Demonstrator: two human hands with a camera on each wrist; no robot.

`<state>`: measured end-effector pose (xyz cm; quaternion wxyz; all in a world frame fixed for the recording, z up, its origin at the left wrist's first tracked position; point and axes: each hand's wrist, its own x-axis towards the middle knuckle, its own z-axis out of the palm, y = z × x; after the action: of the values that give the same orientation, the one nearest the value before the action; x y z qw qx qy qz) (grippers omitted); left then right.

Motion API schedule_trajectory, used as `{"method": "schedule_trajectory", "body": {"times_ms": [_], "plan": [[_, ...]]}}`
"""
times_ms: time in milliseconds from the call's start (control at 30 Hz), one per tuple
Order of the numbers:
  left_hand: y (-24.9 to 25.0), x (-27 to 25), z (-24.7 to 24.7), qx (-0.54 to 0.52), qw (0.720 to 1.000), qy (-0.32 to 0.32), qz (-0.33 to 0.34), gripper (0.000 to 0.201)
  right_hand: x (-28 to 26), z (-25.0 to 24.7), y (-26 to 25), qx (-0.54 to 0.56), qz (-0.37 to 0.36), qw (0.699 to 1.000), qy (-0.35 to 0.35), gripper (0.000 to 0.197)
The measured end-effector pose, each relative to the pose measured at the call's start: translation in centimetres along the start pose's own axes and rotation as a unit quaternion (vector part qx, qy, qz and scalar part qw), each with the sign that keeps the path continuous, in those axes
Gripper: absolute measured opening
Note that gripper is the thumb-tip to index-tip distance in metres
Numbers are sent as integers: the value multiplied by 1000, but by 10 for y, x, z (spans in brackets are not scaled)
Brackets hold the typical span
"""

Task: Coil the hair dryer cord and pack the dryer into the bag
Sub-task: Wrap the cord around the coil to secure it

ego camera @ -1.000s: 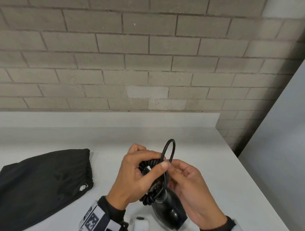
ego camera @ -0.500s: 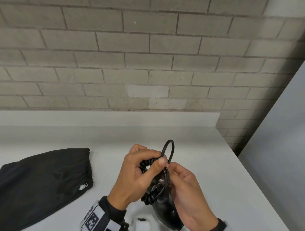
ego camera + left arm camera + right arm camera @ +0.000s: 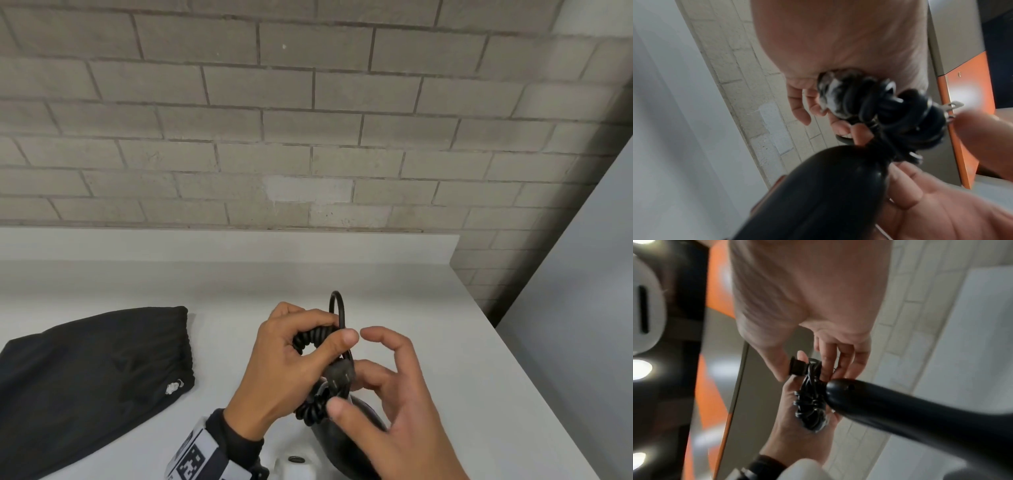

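The left hand [image 3: 284,370] had its fingers curled tight round the coiled cord [image 3: 313,339], one loop poking up — the dryer [image 3: 342,442] hung below it, long axis running down toward the person. The right hand [image 3: 387,404], fingers spread and loose, sat just beside the plug [image 3: 337,378]. The bag [image 3: 92,380] lay well left on the table [image 3: 428,342], so the left hand looked nearer.

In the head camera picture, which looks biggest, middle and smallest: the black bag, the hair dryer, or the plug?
1. Black bag, by far the largest.
2. Hair dryer, though the hands hide part of it.
3. Plug, smallest.
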<state>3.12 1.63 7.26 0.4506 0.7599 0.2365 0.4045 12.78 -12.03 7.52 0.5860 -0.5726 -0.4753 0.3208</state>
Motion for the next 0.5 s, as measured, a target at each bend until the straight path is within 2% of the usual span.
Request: {"method": "schedule_trajectory", "body": {"times_ms": [100, 200, 267, 500], "plan": [[3, -2, 2, -4, 1000, -9, 0, 42, -2, 1, -7, -132, -57, 988, 51, 63], [5, -2, 3, -11, 1000, -9, -7, 42, -3, 0, -2, -229, -77, 966, 89, 50], [7, -1, 4, -15, 1000, -13, -8, 35, -4, 0, 3, -299, -105, 940, 125, 46], [16, -3, 8, -72, 997, -38, -5, 27, 2, 3, 6, -373, -189, 884, 208, 49]]}}
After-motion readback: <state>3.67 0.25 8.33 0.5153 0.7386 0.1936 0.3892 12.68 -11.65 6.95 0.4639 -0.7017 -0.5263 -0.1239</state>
